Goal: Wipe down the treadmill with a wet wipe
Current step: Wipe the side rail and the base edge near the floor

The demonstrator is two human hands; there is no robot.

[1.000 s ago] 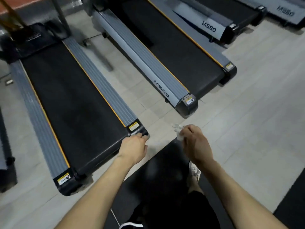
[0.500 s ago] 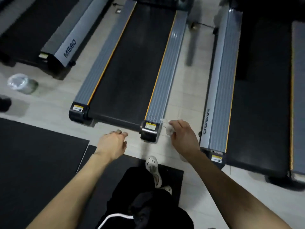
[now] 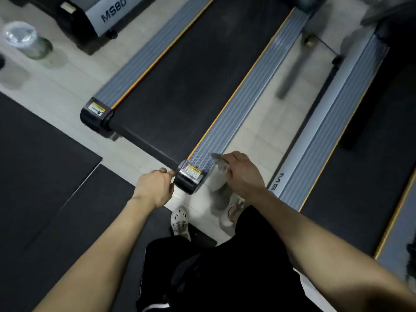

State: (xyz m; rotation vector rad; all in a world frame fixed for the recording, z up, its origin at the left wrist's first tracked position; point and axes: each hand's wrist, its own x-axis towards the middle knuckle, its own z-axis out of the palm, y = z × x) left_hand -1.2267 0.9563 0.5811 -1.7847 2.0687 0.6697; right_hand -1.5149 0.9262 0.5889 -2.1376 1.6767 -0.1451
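A treadmill (image 3: 191, 91) with a black belt and grey ribbed side rails edged in orange stretches away from me. Its right rear black end cap (image 3: 190, 179) carries a yellow warning label. My right hand (image 3: 242, 174) grips a crumpled white wet wipe (image 3: 221, 164) at the outer side of the right rail (image 3: 236, 113), just beyond the cap. My left hand (image 3: 155, 188) sits left of that cap with fingers loosely curled, fingertips at the belt's rear edge, holding nothing.
Another treadmill (image 3: 319, 154) lies close on the right, and a third marked MS80 (image 3: 108, 12) is at top left. A clear lidded container (image 3: 24, 40) stands on the tiled floor at left. Black floor mats (image 3: 45, 176) lie under my feet (image 3: 179, 222).
The view has swung left and moved closer to the treadmill's rear. My right hand with the wipe has reached the right rail's outer side. My left hand has come up beside the end cap.
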